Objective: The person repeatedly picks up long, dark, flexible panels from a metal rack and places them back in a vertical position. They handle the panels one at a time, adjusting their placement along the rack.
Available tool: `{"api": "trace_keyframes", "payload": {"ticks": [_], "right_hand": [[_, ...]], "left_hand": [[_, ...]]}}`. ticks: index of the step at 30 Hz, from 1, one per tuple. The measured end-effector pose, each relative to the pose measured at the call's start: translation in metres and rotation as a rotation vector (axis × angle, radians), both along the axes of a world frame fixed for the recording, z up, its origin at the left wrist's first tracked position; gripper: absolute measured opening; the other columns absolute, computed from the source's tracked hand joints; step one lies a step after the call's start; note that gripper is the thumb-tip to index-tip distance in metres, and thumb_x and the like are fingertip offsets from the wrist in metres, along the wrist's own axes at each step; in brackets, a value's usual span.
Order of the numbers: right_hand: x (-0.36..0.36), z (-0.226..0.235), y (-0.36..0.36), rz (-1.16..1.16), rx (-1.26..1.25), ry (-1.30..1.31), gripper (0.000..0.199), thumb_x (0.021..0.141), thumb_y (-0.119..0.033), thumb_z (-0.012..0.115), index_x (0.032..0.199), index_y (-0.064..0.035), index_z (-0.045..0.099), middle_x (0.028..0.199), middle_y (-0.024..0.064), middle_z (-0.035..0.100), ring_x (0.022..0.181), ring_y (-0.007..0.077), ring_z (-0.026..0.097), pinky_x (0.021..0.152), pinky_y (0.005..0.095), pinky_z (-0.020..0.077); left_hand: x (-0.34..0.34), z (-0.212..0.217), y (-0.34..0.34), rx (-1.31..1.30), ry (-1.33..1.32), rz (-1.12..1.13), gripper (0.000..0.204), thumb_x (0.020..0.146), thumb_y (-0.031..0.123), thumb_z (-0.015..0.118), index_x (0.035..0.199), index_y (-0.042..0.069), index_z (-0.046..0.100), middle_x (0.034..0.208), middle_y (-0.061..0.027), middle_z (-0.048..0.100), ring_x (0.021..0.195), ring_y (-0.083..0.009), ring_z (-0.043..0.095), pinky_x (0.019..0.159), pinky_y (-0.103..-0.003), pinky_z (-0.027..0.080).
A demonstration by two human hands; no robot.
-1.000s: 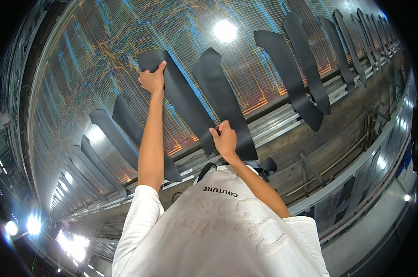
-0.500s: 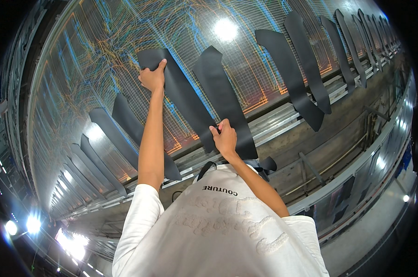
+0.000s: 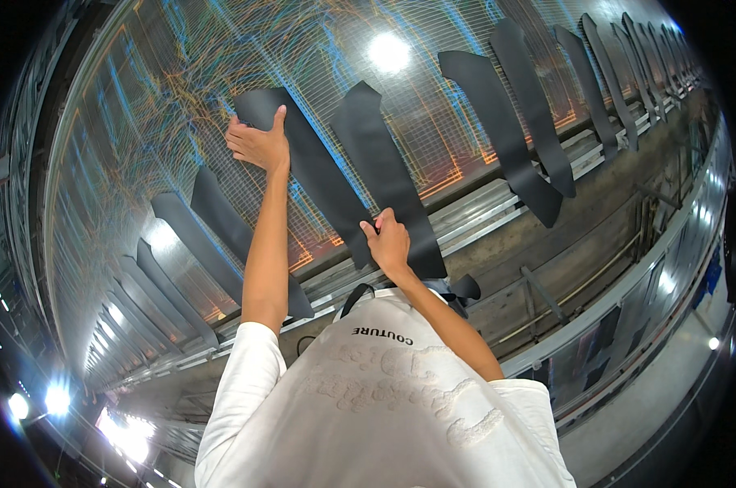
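Dark grey, smooth strips with angled ends lie in a row across a patterned table (image 3: 433,138). My left hand (image 3: 259,148) is at the far end of one dark grey strip (image 3: 323,163), fingers spread and thumb resting on its surface. By the near end of that same strip, my right hand (image 3: 390,246) has curled fingers, with thumb and forefinger at the strip's right edge. What lies under its fingertips is partly hidden. Another dark grey strip (image 3: 384,159) lies just right of it, partly behind my right hand.
More grey strips (image 3: 506,122) continue to the right, and others (image 3: 197,244) to the left. Blue and orange lines cover the tabletop. A metal rail (image 3: 481,224) runs along its near edge, with framework (image 3: 538,297) below. Bright lamps (image 3: 57,400) shine at lower left.
My left hand has loosened from the strip's far-left edge, its fingers now spread. The right hand stays at the near end, its thumb and forefinger slightly shifted. The view has moved slightly.
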State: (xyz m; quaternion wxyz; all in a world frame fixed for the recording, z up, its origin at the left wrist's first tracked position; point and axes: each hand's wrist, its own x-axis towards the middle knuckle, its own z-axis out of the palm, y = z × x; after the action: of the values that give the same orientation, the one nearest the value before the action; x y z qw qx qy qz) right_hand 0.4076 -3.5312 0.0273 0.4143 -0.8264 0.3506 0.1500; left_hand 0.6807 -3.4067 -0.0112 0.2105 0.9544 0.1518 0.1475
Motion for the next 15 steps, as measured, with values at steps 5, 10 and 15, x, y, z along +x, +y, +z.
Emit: {"api": "trace_keyframes", "payload": {"ticks": [5, 10, 15], "right_hand": [[0.009, 0.017, -0.003, 0.181, -0.096, 0.023, 0.032, 0.092, -0.029, 0.071, 0.099, -0.0071, 0.049, 0.075, 0.0160, 0.069, 0.073, 0.0395, 0.070, 0.067, 0.0518, 0.0515], [0.011, 0.022, -0.005, 0.261, -0.095, -0.054, 0.026, 0.091, -0.023, 0.068, 0.099, -0.0067, 0.048, 0.073, 0.0175, 0.069, 0.071, 0.0399, 0.070, 0.063, 0.0515, 0.0520], [0.011, 0.060, -0.034, 0.115, -0.003, -0.275, 0.027, 0.088, -0.029, 0.071, 0.090, -0.0092, 0.053, 0.064, 0.0153, 0.064, 0.065, 0.0415, 0.065, 0.059, 0.0505, 0.0480]], "left_hand": [[0.006, -0.011, 0.017, 0.517, -0.139, -0.510, 0.077, 0.098, 0.047, 0.058, 0.147, -0.008, 0.036, 0.150, -0.0289, 0.037, 0.140, -0.0426, 0.035, 0.115, -0.060, 0.024], [-0.076, -0.004, -0.009, 0.097, 0.061, -0.830, 0.069, 0.102, 0.034, 0.051, 0.149, -0.013, 0.030, 0.160, -0.0314, 0.022, 0.148, -0.0473, 0.020, 0.121, -0.060, 0.013], [-0.215, 0.008, 0.000, 0.216, 0.267, -1.053, 0.090, 0.094, 0.050, 0.059, 0.151, -0.011, 0.026, 0.162, -0.0291, 0.019, 0.151, -0.0457, 0.013, 0.122, -0.059, 0.008]]}}
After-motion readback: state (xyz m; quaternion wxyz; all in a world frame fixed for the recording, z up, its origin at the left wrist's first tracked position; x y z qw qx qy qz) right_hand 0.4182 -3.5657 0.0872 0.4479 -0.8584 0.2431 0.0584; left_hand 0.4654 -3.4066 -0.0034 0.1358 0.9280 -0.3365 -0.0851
